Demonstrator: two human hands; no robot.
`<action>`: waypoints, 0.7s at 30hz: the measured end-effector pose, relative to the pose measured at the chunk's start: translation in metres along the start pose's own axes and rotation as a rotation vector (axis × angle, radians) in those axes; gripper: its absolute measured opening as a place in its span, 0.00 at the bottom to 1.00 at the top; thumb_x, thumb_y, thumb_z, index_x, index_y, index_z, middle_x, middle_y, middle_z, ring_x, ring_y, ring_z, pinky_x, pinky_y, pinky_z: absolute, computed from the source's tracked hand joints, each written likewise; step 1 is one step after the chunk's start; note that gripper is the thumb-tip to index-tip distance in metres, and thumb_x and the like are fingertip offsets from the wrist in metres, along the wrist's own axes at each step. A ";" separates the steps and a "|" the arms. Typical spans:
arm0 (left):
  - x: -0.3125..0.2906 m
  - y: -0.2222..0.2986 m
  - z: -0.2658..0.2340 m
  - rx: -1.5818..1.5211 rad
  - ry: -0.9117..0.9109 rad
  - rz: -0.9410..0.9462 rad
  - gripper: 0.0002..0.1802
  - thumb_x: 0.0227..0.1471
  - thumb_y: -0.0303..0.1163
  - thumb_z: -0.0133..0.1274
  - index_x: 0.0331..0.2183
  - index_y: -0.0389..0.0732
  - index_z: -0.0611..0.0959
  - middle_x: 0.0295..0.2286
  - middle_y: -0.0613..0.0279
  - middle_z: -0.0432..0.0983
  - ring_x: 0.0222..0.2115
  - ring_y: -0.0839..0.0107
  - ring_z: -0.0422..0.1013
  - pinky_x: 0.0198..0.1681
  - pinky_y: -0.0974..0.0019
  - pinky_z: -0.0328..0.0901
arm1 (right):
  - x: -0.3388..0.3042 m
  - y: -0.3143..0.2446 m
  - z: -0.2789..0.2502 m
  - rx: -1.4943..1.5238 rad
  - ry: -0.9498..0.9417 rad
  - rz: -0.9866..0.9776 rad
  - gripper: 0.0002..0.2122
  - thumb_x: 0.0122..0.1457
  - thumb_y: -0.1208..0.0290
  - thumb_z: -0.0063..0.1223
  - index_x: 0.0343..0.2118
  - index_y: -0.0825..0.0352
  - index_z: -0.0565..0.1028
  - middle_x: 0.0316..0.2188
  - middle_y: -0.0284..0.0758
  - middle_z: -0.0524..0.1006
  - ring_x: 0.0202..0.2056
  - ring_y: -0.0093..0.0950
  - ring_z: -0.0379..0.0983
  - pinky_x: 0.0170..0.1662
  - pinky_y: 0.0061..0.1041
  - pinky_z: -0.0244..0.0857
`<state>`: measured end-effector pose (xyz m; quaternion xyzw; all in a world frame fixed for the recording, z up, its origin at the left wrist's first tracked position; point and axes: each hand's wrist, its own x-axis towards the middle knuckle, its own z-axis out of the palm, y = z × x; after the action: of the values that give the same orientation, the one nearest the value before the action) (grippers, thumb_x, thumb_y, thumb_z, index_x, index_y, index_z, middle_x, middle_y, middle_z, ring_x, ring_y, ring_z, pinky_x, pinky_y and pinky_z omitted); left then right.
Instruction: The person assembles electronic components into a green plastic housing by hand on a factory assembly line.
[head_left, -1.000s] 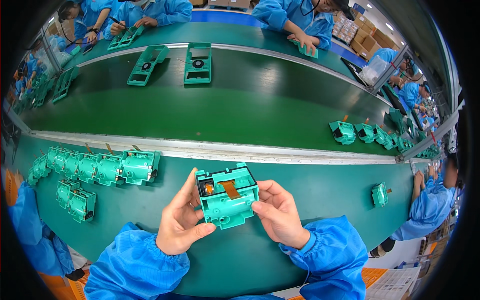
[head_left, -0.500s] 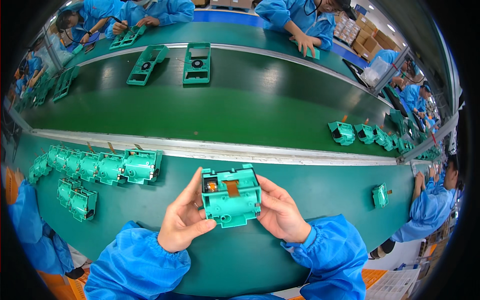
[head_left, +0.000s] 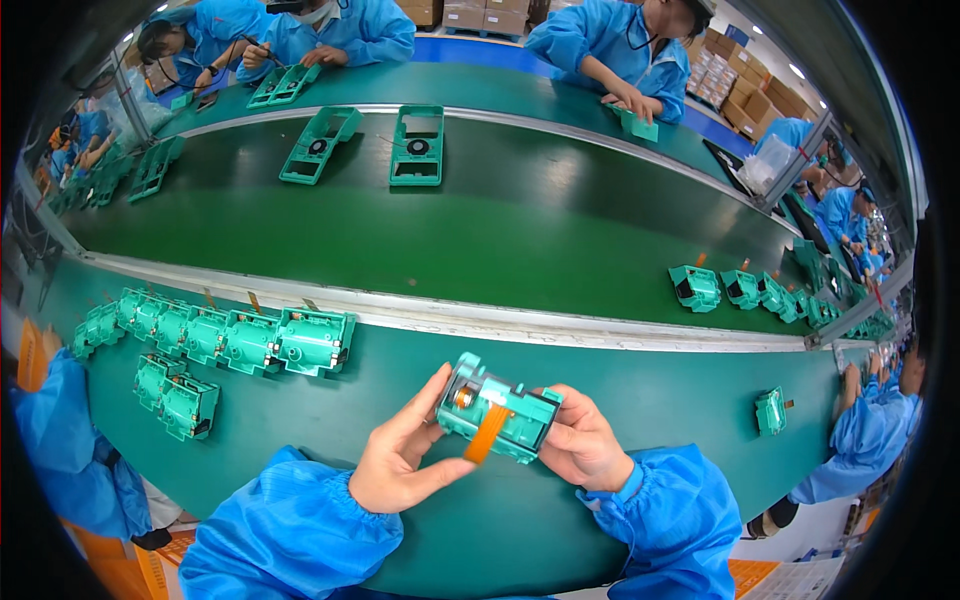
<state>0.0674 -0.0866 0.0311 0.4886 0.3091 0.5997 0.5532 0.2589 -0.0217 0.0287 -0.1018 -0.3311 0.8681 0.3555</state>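
Between my two hands, above the green worktable, I hold a green plastic housing. An orange flat ribbon cable hangs across it, and a small round copper-coloured part sits in its recess. My left hand grips the left end, forefinger along the far side and thumb near the cable's lower end. My right hand pinches the right end between thumb and fingers. The housing is tilted, its right end lower.
Several similar housings stand in a row at the left, with two more in front. One housing lies at the right. Beyond a pale rail, a green conveyor belt carries framed green covers. Co-workers in blue sit around.
The housing has been turned and tipped in my hands, so its ribbon cable now shows at length. Both hands moved slightly right in view, and the whole scene shifted right and down.
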 end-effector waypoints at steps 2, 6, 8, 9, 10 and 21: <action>0.002 -0.001 0.005 -0.086 0.014 -0.027 0.47 0.37 0.16 0.56 0.55 0.36 0.49 0.52 0.53 0.51 0.53 0.64 0.52 0.55 0.60 0.49 | -0.001 0.004 0.007 -0.031 0.119 -0.072 0.11 0.52 0.80 0.49 0.40 0.69 0.69 0.37 0.35 0.70 0.41 0.25 0.67 0.44 0.26 0.61; -0.001 -0.004 0.006 -0.044 0.069 -0.095 0.54 0.32 0.19 0.62 0.55 0.36 0.46 0.52 0.55 0.50 0.53 0.65 0.51 0.54 0.59 0.52 | -0.006 0.017 0.020 -0.434 0.104 -0.177 0.14 0.47 0.79 0.56 0.38 0.73 0.70 0.37 0.38 0.70 0.38 0.27 0.68 0.43 0.25 0.62; -0.003 -0.001 0.004 -0.041 0.127 -0.186 0.52 0.32 0.17 0.61 0.55 0.35 0.47 0.51 0.56 0.52 0.51 0.64 0.55 0.52 0.59 0.55 | -0.006 0.015 0.030 -0.694 0.141 -0.294 0.16 0.46 0.78 0.57 0.39 0.73 0.70 0.38 0.39 0.69 0.38 0.27 0.67 0.42 0.25 0.62; -0.004 0.000 0.001 -0.042 0.128 -0.182 0.52 0.32 0.17 0.61 0.55 0.35 0.47 0.51 0.56 0.52 0.51 0.64 0.55 0.52 0.59 0.55 | -0.006 0.014 0.033 -0.954 0.181 -0.411 0.18 0.44 0.77 0.59 0.40 0.73 0.70 0.38 0.39 0.69 0.39 0.27 0.67 0.42 0.24 0.62; -0.003 0.000 0.000 -0.296 0.144 -0.317 0.47 0.35 0.31 0.59 0.54 0.36 0.52 0.50 0.53 0.55 0.49 0.60 0.58 0.50 0.58 0.57 | -0.007 0.008 0.026 -1.079 0.183 -0.485 0.28 0.39 0.69 0.64 0.44 0.73 0.67 0.41 0.42 0.67 0.42 0.32 0.65 0.44 0.28 0.60; -0.022 -0.026 -0.017 -1.172 -0.210 -0.446 0.36 0.42 0.51 0.49 0.51 0.42 0.63 0.50 0.54 0.59 0.49 0.60 0.58 0.52 0.55 0.53 | -0.005 0.003 0.032 -1.428 0.010 -0.588 0.40 0.34 0.61 0.67 0.50 0.74 0.59 0.46 0.45 0.66 0.46 0.42 0.61 0.47 0.35 0.58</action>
<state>0.0588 -0.0997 -0.0038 0.0848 -0.0319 0.4886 0.8678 0.2471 -0.0428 0.0506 -0.2182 -0.8227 0.3133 0.4211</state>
